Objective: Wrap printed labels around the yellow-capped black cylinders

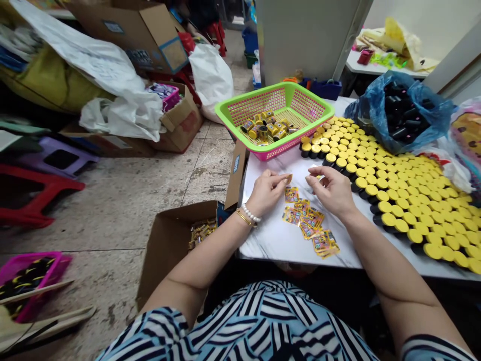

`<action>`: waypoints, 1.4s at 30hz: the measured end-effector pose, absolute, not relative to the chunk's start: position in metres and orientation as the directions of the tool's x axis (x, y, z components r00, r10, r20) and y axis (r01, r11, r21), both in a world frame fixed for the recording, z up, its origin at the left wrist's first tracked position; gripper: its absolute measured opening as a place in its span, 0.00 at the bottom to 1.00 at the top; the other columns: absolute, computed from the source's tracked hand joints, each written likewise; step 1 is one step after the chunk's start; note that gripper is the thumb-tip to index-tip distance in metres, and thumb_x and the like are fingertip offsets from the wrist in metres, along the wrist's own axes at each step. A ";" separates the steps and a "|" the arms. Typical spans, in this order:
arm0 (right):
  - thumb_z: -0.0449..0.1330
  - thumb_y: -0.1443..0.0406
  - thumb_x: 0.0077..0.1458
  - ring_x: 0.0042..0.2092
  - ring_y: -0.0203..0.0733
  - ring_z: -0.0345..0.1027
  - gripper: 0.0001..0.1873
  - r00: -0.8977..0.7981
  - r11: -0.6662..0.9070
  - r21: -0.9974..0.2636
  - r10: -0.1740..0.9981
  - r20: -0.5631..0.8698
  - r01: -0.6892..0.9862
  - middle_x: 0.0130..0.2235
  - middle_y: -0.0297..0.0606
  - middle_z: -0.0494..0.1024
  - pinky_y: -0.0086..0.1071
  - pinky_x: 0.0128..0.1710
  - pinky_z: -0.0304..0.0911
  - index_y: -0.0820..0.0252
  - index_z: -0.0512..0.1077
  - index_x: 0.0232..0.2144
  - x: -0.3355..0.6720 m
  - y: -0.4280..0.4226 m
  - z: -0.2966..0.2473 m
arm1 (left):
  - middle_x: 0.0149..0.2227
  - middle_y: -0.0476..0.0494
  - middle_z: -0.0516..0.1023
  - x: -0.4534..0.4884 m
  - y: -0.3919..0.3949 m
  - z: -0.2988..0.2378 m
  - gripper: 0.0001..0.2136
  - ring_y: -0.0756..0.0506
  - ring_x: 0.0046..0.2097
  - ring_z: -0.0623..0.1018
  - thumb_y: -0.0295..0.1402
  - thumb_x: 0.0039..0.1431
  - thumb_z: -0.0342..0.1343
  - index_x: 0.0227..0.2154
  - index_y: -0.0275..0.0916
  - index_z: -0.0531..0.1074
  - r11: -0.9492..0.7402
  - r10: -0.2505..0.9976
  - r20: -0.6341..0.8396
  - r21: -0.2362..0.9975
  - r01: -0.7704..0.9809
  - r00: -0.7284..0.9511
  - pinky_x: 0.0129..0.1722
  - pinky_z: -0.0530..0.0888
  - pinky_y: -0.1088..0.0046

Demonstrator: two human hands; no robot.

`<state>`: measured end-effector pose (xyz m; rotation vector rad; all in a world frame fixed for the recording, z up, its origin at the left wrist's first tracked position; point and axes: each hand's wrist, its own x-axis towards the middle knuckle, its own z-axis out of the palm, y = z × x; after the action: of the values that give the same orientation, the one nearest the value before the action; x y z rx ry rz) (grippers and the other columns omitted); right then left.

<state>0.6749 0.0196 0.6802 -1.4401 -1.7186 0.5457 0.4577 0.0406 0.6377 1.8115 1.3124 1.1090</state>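
My left hand (267, 191), with a bead bracelet at the wrist, pinches a small orange-yellow sticker (289, 178) above the table. Across a narrow gap, my right hand (331, 191) has its thumb and fingertips drawn together; a bit of yellow shows behind them, too small to name. Below and between the hands lie several yellow printed stickers (311, 220), overlapping in a slanting row. Right of my right hand stand rows of black cylinders with yellow caps (406, 188). Beyond the hands, a green and pink basket (276, 146) holds yellow-wrapped small cylinders (263, 129).
An open cardboard box (165, 235) with yellow wrapped pieces stands left of the white table (259, 240). A blue plastic bag (361, 118) of black parts sits at the back right. White sacks (212, 75), boxes, a red stool (33, 193) and a pink basket (56, 281) occupy the floor.
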 end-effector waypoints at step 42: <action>0.54 0.51 0.69 0.27 0.37 0.61 0.25 -0.209 0.452 -0.641 0.883 0.421 0.620 0.23 0.33 0.66 0.34 0.31 0.58 0.55 0.66 0.22 0.644 0.000 0.664 | 0.26 0.45 0.80 0.463 0.005 0.682 0.11 0.53 0.24 0.71 0.39 0.52 0.72 0.32 0.35 0.84 -0.042 0.998 0.043 0.998 -0.039 0.034 0.24 0.67 0.76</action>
<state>0.6442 -0.0001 0.6640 -1.2593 -1.9302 0.4313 0.4626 0.0047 0.6821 1.2283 1.1354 1.2321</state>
